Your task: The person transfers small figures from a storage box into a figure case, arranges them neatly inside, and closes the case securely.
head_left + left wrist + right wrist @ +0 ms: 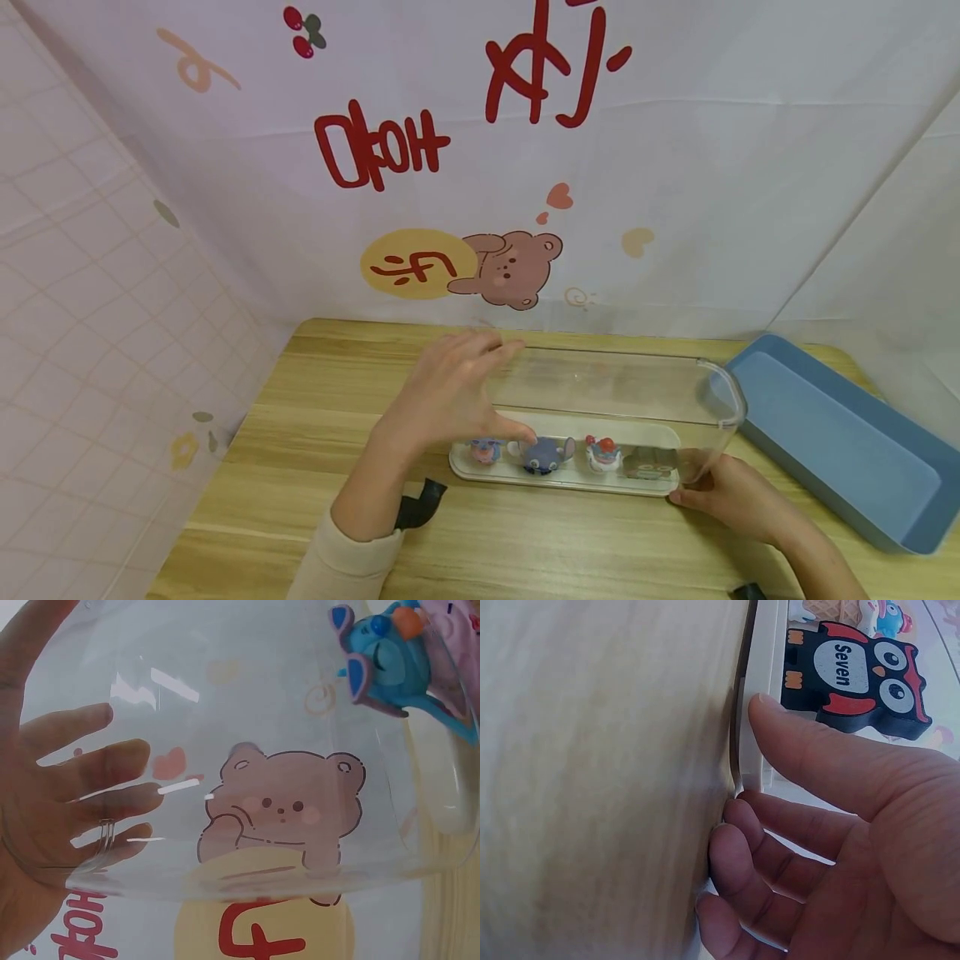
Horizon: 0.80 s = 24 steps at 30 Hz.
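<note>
On the wooden desk [300, 517], a clear cover [622, 392] is held tilted, not yet seated, by the spread left hand [450, 392] over a white tray [480, 472] of small figures [546, 456], whose end is pinched by the right hand [723, 493], beside a blue bin [840, 442].

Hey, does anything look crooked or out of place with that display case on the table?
Yes: the clear cover sits tilted back off the white base, open at the front above the figurines.
</note>
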Motion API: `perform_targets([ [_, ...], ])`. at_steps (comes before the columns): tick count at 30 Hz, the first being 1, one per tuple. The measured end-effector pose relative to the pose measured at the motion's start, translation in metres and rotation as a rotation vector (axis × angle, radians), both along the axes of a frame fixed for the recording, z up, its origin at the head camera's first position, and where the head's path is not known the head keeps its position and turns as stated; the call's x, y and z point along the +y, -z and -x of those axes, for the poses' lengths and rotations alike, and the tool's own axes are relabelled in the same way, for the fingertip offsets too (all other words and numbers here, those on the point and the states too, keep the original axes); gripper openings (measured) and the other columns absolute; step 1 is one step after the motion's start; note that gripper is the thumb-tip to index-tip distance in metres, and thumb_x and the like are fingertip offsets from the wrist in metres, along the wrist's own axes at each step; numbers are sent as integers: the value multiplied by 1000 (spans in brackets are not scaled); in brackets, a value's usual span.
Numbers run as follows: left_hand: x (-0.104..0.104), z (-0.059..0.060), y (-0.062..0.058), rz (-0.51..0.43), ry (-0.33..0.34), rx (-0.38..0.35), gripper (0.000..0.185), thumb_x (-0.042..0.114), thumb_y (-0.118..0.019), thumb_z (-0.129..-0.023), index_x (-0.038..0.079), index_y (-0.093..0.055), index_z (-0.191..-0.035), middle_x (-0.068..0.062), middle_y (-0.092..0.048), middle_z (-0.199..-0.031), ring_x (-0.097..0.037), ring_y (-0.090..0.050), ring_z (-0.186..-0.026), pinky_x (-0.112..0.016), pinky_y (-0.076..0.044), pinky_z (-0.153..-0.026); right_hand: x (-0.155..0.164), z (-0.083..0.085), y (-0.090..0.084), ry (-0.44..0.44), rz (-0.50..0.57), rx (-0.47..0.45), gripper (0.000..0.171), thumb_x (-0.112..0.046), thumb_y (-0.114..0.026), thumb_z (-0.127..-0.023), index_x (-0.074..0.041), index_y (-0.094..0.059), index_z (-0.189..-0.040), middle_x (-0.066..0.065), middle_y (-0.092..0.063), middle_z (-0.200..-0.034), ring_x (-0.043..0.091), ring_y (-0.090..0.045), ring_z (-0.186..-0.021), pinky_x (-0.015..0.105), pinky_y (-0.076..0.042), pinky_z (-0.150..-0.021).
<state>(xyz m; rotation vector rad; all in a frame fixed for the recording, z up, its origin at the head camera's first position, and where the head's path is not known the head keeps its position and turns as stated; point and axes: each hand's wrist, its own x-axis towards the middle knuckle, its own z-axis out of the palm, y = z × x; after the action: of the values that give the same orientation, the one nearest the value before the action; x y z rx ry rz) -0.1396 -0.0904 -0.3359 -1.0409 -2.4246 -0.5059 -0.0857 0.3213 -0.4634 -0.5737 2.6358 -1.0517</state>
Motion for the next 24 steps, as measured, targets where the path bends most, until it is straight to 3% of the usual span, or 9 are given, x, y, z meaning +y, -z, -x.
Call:
perform_targets([
  [14,2,-3,3,46,-36,-81,103,71,-95,-52,12,-72,-133,-3,-70,-112,-25,-67,-110,-43,-57,-91,1,1,-2,29,-84,-35,31,-25,-83,-91,-6,-71,-112,-11,-70,-86,-1,-61,-77,26,-53,-65],
  [20,3,-4,4,75,-58,-105,104,73,-93,-53,14,-71,-136,-3,-70,-116,-26,-65,-115,-45,-54,-101,-1,1,-4,48,-106,-31,29,-27,-84,-90,-9,-71,-108,-10,-69,-88,-1,-58,-76,26,-51,-65],
  [24,4,-5,4,85,-62,-106,106,74,-92,-53,14,-70,-137,-3,-70,-117,-26,-66,-113,-45,-55,-100,-1,1,-4,53,-109,-30,31,-27,-85,-90,-8,-71,-110,-9,-70,-90,-2,-59,-77,26,-52,-66],
])
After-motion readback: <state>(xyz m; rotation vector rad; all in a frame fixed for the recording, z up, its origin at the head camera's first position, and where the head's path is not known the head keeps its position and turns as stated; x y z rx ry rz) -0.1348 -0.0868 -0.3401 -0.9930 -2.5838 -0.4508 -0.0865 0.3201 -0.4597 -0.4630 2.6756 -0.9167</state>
